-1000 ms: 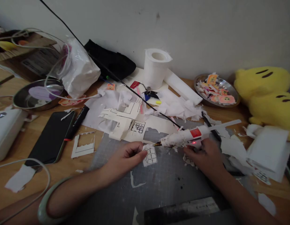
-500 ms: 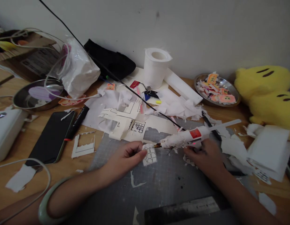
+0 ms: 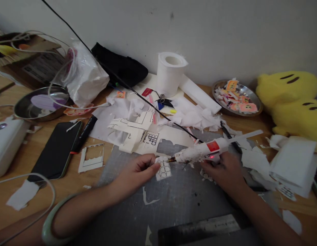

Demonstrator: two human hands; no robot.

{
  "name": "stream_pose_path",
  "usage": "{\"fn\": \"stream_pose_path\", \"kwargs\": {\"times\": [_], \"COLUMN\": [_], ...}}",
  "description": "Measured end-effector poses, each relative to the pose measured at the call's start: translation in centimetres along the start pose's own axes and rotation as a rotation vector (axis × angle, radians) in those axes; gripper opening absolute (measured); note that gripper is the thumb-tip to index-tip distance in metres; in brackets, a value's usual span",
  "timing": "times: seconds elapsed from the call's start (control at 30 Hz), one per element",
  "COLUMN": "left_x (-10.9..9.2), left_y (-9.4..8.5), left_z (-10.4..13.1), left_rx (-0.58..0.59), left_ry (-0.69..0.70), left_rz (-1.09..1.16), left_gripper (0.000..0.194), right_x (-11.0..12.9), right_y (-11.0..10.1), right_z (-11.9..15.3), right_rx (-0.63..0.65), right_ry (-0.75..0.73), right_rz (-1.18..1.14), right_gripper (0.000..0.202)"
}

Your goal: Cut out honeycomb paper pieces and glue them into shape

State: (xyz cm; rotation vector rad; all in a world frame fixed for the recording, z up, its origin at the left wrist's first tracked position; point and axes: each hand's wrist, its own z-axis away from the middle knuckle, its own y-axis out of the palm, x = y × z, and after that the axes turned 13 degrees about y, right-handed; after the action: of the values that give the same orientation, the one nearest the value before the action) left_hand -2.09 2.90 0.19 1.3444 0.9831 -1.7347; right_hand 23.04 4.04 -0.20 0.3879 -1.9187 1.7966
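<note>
Between thumb and fingers, my left hand (image 3: 143, 166) pinches a small white paper piece (image 3: 163, 171) drawn with black rounded outlines. My right hand (image 3: 223, 171) is wrapped around the handle of a white hot glue gun (image 3: 199, 152) with a red label and a small red light. The gun's dark nozzle points left and meets the upper edge of the paper piece, as far as I can see. A clear glue stick (image 3: 247, 136) sticks out of its back. Another patterned scrap (image 3: 206, 176) lies under the right fingers, partly hidden.
A grey cutting mat (image 3: 179, 208) lies beneath, with a metal ruler (image 3: 199, 229) near its front. Cut paper pieces (image 3: 138, 128) lie behind. At left are a phone (image 3: 57, 150) and marker (image 3: 84, 135); at right, a metal bowl of scraps (image 3: 217, 97). A black cord (image 3: 127, 87) crosses to the gun.
</note>
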Motion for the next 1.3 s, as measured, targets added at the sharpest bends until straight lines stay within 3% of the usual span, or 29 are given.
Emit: {"fn": "stream_pose_path", "kwargs": {"times": [0.8,1.3], "left_x": [0.40,0.58], "left_y": [-0.09,0.02], "left_z": [-0.07,-0.04], "left_rx": [-0.052,-0.078], "left_ry": [0.013,0.007], "left_rz": [0.078,0.104], "left_gripper": [0.033,0.034], "right_x": [0.04,0.14], "right_y": [-0.05,-0.16], "right_z": [0.01,0.13], "right_rx": [0.022,-0.013], "right_ry": [0.011,-0.075], "right_rz": [-0.019,-0.012], "right_gripper": [0.021,0.020]}}
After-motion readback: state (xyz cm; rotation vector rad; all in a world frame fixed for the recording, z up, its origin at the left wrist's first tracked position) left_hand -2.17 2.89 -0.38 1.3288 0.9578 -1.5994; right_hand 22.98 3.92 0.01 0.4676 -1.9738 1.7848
